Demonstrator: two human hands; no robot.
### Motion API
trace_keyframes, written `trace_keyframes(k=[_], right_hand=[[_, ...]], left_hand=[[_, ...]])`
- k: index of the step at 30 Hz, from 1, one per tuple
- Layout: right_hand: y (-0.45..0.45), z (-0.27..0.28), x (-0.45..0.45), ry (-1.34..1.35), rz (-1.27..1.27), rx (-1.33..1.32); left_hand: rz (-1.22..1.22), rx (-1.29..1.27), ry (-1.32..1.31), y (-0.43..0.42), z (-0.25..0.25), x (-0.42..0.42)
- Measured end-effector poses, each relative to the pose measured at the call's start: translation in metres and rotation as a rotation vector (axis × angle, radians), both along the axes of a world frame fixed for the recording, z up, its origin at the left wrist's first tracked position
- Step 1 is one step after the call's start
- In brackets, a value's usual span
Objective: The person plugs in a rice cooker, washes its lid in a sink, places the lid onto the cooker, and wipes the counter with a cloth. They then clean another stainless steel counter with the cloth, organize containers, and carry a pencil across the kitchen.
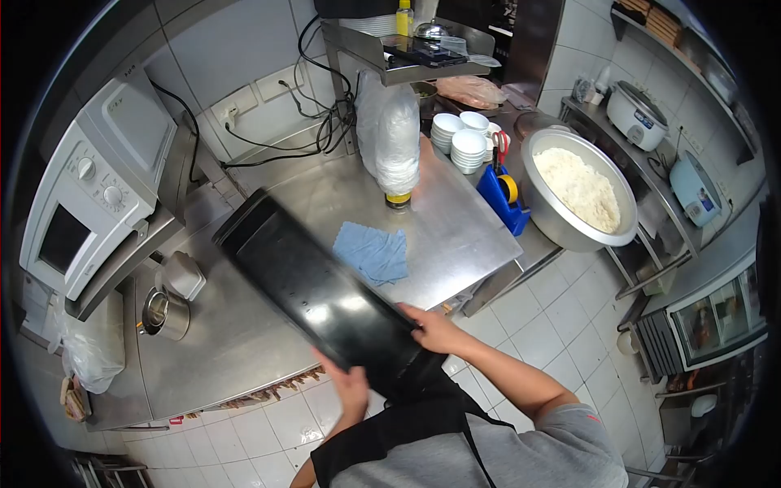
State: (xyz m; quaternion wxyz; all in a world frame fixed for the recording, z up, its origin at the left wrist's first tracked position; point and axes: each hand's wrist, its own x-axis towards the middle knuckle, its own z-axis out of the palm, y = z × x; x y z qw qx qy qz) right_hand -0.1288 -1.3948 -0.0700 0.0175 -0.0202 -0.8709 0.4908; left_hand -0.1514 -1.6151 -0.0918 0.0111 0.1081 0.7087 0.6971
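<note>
A long, glossy black plastic tray [317,285] slants across the steel counter [220,342], its far end over the counter and its near end close to my apron. My left hand [350,384] is closed on its left edge near that end. On the opposite edge, my right hand [431,328] has its fingers wrapped round the rim. Small light spots show on the black surface. Just beyond the tray's right side lies a crumpled blue cloth [372,254]. Whether the tray rests on the counter or is held above it, I cannot tell.
A roll in clear plastic [397,142] stands at the back. Rightward are stacked white bowls [469,149], a blue tape dispenser [503,199] and a big metal bowl of rice [578,187]. At left are a microwave [93,187] and a metal pot [169,315].
</note>
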Motion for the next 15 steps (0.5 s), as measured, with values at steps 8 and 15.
trace_keyframes(k=[8, 15], right_hand=[[0.063, -0.006, 0.145, 0.281, -0.617, 0.176], [0.113, 0.003, 0.238, 0.097, -0.875, 0.208]], left_hand=[[-0.733, -0.033, 0.312, 0.043, 0.000, 0.040], [-0.552, -0.215, 0.562, 0.093, 0.026, -0.040]])
